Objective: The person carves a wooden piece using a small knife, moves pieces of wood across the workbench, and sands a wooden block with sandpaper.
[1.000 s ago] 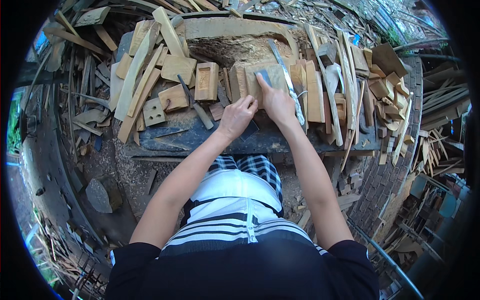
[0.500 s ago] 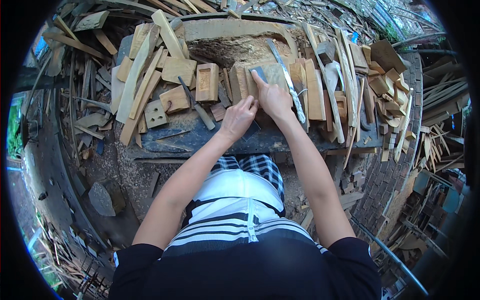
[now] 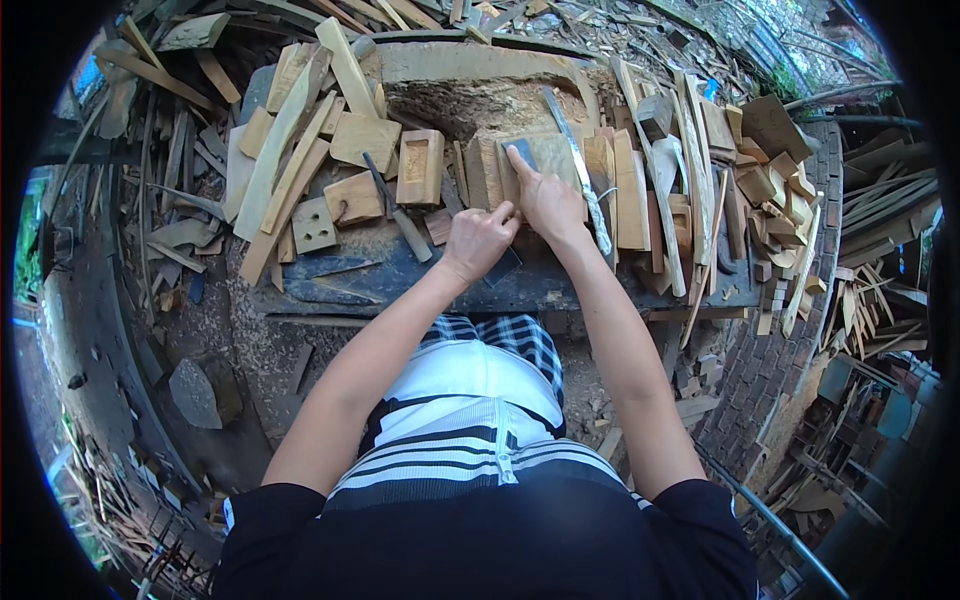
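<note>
On a pale wooden block [image 3: 489, 182] at the middle of the workbench, my right hand [image 3: 552, 205] presses a dark grey flat piece [image 3: 524, 153]. Its index finger stretches forward along the piece and the other fingers are curled under. My left hand [image 3: 478, 242] is closed in a pinch, its fingertips touching the right hand near the block's front edge. What the left fingers hold is hidden. A dark flat square [image 3: 504, 266] shows just below the hands. Left of them lie a wooden-handled chisel-like tool [image 3: 405, 228] and a hollowed wooden block [image 3: 420, 167].
A long, pale-wrapped metal bar [image 3: 577, 160] lies right of my right hand. Wood strips [image 3: 690, 190] and offcuts crowd the bench on the right. Boards [image 3: 285, 190] and a block with holes [image 3: 314, 224] lie on the left. The dark bench edge [image 3: 400, 295] runs nearest me.
The view has shifted slightly. My hands keep nearly the same pose on the block, with the left hand a touch nearer to me.
</note>
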A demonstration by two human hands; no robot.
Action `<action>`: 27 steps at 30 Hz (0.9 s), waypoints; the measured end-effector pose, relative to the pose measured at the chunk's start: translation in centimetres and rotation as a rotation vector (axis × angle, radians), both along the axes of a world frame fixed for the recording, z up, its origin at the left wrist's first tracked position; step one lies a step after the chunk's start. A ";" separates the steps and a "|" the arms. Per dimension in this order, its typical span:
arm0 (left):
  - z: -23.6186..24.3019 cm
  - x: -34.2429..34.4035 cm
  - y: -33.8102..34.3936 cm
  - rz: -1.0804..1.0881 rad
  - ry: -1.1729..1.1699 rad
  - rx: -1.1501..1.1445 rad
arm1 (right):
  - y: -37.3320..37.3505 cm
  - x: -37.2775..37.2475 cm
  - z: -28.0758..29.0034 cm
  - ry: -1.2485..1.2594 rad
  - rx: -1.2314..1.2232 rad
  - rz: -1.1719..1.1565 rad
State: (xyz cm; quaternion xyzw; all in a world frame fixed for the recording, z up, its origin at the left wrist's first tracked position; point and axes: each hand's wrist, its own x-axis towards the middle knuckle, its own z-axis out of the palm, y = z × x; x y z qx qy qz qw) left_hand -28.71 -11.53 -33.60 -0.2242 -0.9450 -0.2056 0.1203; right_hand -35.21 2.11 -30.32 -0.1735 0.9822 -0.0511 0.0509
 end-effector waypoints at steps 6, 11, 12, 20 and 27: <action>-0.8 0.8 -0.4 0.066 0.002 0.025 | 1.6 5.5 2.6 -0.165 0.082 -0.008; -0.2 -0.2 0.2 0.067 0.016 0.012 | 2.1 4.5 2.6 -0.177 0.049 -0.013; -0.3 -0.5 -0.1 0.064 0.035 0.009 | 1.9 4.5 2.4 -0.143 0.040 0.004; -0.1 -0.7 0.4 0.111 0.047 0.030 | 2.4 5.9 2.4 -0.239 0.052 -0.065; 1.3 -1.3 1.5 0.101 -0.091 -0.044 | 2.9 2.1 1.5 -0.198 -0.049 -0.114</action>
